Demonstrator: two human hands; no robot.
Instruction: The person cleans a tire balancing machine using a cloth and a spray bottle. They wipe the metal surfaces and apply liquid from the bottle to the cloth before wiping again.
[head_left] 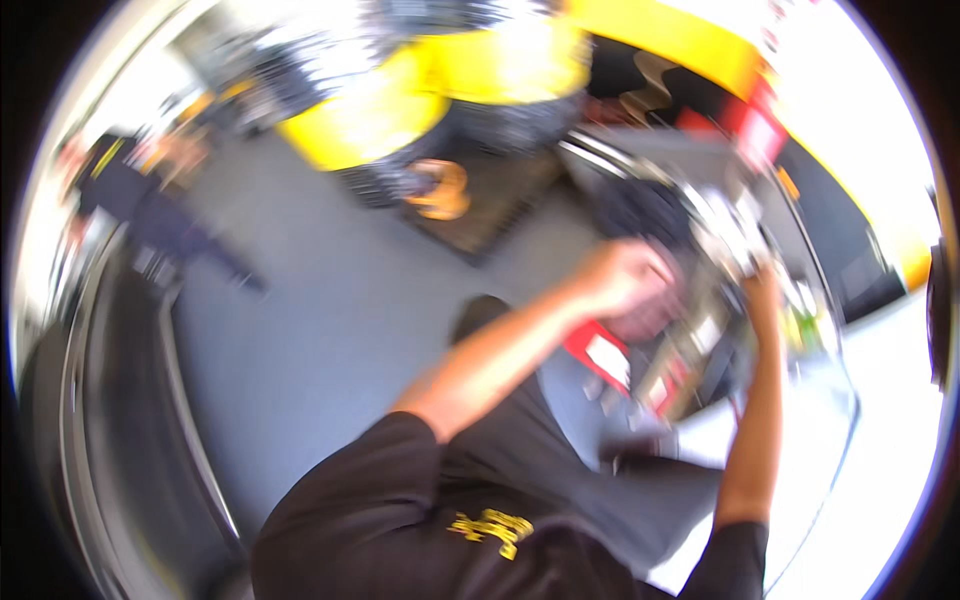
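Motion blur softens much of the view. My left hand (622, 280) is curled closed beside a dark bundle (645, 210); whatever is between its fingers, if anything, cannot be made out. Just below that hand is a red item with a white label (605, 356). Farther right, my right hand (762, 278) reaches among bright silvery and white items (730, 228), its fingers smeared. Below and between the hands is a cluttered compartment (690, 350) holding several blurred packages.
Two dark ridged stacks with yellow bands (375, 115) stand ahead. Near them, an orange ring-shaped object (442, 192) is by a dark flat base (490, 215). A person in dark clothes (140, 200) is at far left, beyond a long black rounded structure (140, 400). Grey floor (290, 300) lies between.
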